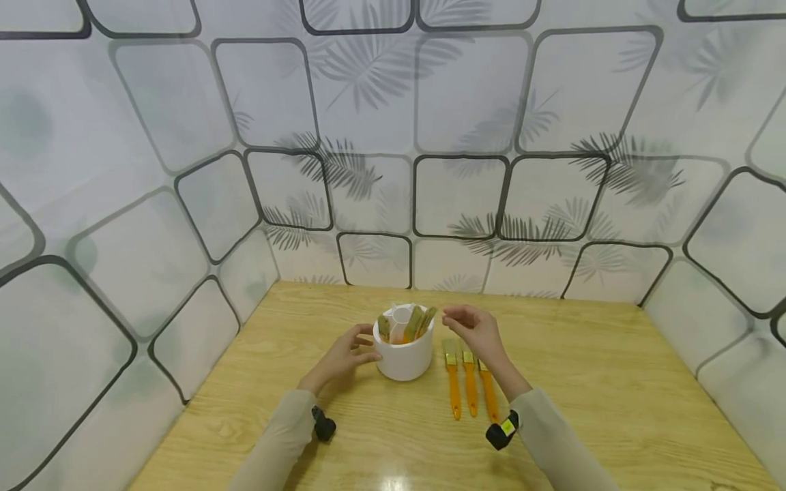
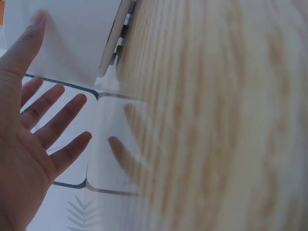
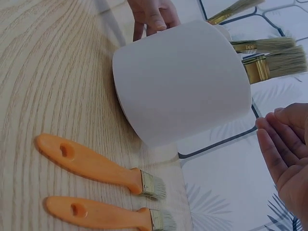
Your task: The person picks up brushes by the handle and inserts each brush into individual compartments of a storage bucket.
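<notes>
- Hidden parts: the wall of the white container [image 1: 404, 363] conceals the lower ends of the bristle-up brushes [image 1: 414, 324]; the wrist of the right grip [image 1: 476, 331] covers the rightmost lying brush's [image 1: 489, 397] bristle end; the left wrist view crops the container.
- Container: stands on the surface [image 1: 381, 426] between both grips, holding at least three brushes beside a white ring-shaped part [image 1: 402, 314].
- Left grip [image 1: 344, 357]: fingers extended, spread apart; thumb touches the container's wall.
- Right grip: fingers loosely bent, tips nearly together, empty, just right of the bristles; three orange-handled brushes [image 1: 471, 392] lie on its near side.
</notes>
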The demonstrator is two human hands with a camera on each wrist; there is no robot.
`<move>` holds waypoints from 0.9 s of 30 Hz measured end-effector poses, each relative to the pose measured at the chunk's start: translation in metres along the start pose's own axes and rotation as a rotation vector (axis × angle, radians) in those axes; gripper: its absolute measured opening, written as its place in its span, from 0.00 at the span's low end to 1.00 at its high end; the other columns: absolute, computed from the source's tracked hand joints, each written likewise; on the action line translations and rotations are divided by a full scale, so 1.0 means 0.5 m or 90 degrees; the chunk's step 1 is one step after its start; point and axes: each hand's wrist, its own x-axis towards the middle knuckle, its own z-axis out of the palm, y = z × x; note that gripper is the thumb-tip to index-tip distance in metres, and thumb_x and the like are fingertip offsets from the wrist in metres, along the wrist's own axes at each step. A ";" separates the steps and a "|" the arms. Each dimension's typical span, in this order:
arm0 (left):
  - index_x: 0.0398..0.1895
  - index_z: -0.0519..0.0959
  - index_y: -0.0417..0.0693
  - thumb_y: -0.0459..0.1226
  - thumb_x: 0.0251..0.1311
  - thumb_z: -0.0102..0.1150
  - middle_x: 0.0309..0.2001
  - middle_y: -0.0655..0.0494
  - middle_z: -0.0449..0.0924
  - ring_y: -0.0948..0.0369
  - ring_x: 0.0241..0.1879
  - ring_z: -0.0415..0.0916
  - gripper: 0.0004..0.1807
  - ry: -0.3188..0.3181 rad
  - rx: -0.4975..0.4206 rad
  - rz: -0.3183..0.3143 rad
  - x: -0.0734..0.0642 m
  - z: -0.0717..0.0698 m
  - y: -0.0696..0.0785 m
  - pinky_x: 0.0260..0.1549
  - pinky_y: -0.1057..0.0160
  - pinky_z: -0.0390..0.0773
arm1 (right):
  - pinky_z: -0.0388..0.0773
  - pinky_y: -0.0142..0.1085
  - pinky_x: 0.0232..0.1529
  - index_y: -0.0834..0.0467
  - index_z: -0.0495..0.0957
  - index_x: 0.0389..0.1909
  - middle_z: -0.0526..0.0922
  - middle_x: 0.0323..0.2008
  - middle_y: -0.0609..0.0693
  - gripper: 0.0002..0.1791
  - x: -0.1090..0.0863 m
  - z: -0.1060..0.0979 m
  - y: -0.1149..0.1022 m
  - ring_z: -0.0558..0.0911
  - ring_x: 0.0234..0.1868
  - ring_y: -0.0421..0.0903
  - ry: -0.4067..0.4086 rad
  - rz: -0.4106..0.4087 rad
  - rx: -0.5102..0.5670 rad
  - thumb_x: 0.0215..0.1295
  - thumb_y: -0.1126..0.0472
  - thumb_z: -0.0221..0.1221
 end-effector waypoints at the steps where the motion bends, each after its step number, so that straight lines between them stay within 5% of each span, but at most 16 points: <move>1: 0.59 0.66 0.51 0.47 0.50 0.67 0.58 0.49 0.69 0.46 0.53 0.73 0.34 0.000 0.001 -0.001 0.000 0.000 0.000 0.55 0.44 0.69 | 0.80 0.26 0.39 0.68 0.79 0.43 0.82 0.40 0.66 0.11 0.000 -0.001 0.003 0.82 0.42 0.57 -0.001 -0.004 0.001 0.60 0.70 0.60; 9: 0.60 0.66 0.50 0.47 0.50 0.67 0.57 0.49 0.70 0.48 0.52 0.74 0.33 0.007 0.012 -0.005 0.000 0.002 0.004 0.56 0.41 0.66 | 0.79 0.25 0.39 0.64 0.80 0.43 0.83 0.40 0.61 0.12 0.014 -0.005 0.062 0.84 0.39 0.48 0.009 -0.009 -0.007 0.59 0.64 0.61; 18: 0.62 0.65 0.42 0.36 0.54 0.65 0.57 0.40 0.69 0.40 0.52 0.72 0.32 0.028 0.010 -0.012 -0.004 0.014 0.000 0.56 0.35 0.62 | 0.80 0.26 0.39 0.64 0.80 0.42 0.83 0.40 0.62 0.12 0.008 -0.007 0.072 0.84 0.38 0.46 0.004 -0.024 -0.002 0.59 0.64 0.62; 27: 0.61 0.67 0.49 0.45 0.54 0.63 0.56 0.48 0.73 0.49 0.52 0.75 0.31 0.015 0.023 -0.013 -0.002 0.002 0.000 0.58 0.41 0.66 | 0.79 0.25 0.37 0.66 0.80 0.43 0.83 0.39 0.64 0.11 -0.004 -0.013 0.053 0.84 0.36 0.41 -0.005 -0.013 -0.001 0.60 0.66 0.60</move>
